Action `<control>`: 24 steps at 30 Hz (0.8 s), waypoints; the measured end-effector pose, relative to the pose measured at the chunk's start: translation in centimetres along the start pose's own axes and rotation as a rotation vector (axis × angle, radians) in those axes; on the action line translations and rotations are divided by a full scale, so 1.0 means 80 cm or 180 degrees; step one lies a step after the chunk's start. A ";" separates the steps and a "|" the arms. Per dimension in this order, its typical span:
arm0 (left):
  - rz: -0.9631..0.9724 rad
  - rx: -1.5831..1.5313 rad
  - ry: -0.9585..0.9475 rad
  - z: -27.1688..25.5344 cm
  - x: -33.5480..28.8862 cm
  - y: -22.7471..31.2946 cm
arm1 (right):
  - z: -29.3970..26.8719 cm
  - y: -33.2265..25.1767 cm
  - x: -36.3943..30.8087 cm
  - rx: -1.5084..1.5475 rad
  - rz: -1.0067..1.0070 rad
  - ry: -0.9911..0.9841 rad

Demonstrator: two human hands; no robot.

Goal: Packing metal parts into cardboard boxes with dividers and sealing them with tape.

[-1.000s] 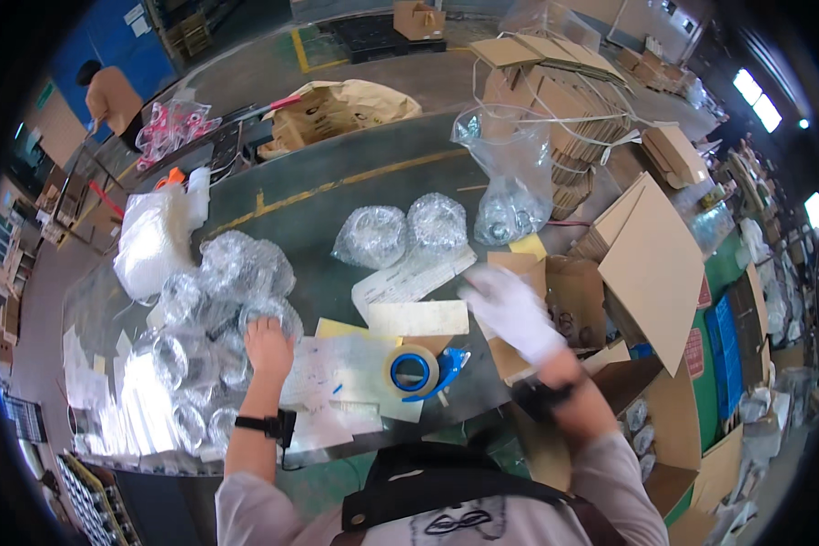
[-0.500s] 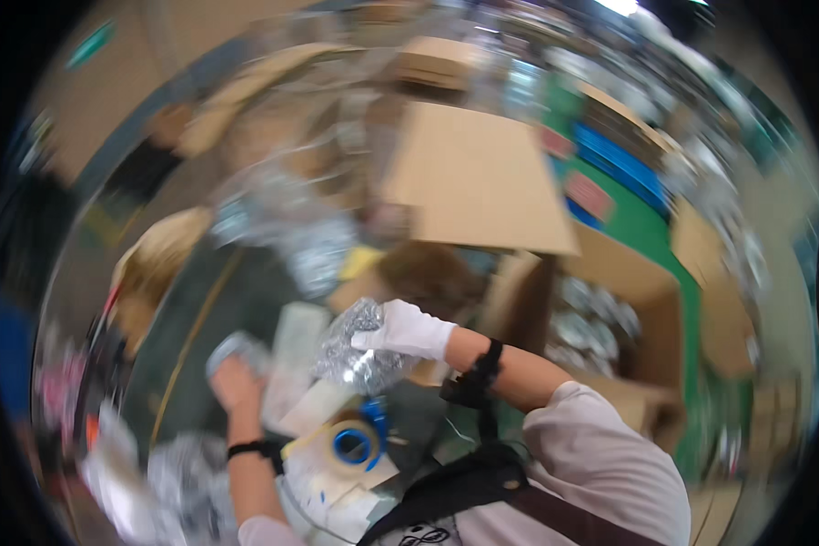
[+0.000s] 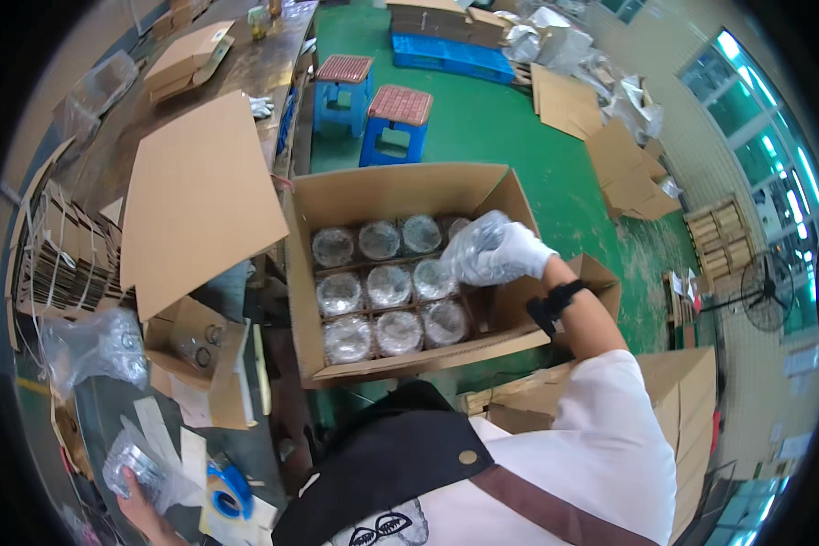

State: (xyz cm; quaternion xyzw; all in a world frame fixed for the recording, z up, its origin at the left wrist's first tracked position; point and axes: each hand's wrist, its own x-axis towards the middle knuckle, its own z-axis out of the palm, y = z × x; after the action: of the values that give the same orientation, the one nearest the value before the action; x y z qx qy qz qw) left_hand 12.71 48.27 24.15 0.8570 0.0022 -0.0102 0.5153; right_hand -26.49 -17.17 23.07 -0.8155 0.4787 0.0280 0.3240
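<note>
My right hand (image 3: pixel 517 256), in a white glove, grips a bubble-wrapped round item (image 3: pixel 474 246) over the right side of an open cardboard box (image 3: pixel 384 196). Several wrapped round items of the same kind lie in rows inside the box, separated by cardboard dividers. My left hand (image 3: pixel 137 500) shows only at the lower left edge, closed around another bubble-wrapped item (image 3: pixel 133 468) above the dark worktable (image 3: pixel 109 400). A blue-cored tape roll (image 3: pixel 229 487) lies just right of that hand.
A large cardboard sheet (image 3: pixel 197 196) leans left of the box. A small open carton (image 3: pixel 196 355) and a clear bag of parts (image 3: pixel 91 346) sit on the table. Two stools (image 3: pixel 373 114) stand on the green floor beyond; flat cartons (image 3: pixel 628 164) lie at right.
The view has swung from the worktable to the box on the floor. My right hand picked up a wrapped item and carried it over the box; my left hand took hold of another.
</note>
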 end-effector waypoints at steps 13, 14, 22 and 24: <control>0.0185 -0.0448 -0.1884 0.326 -0.160 0.244 | 0.088 0.094 0.140 -0.2389 -0.0636 -0.0983; 0.0265 -0.0392 -0.2122 0.358 -0.161 0.261 | 0.116 0.113 0.135 -0.2403 -0.0654 -0.0652; 0.0824 0.0321 -0.4069 0.540 -0.191 0.283 | 0.226 0.208 0.142 -0.2633 -0.0854 0.0587; 0.1488 0.0392 -0.4415 0.565 -0.193 0.266 | 0.228 0.211 0.138 -0.2361 -0.0743 0.0470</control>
State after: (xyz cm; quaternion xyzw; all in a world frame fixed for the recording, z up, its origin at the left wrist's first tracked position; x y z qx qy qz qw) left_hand -3.14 -1.51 22.03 0.6590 -0.5077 -0.4402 0.3380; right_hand -29.18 -21.09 -3.72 -0.9260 0.3622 0.1033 -0.0269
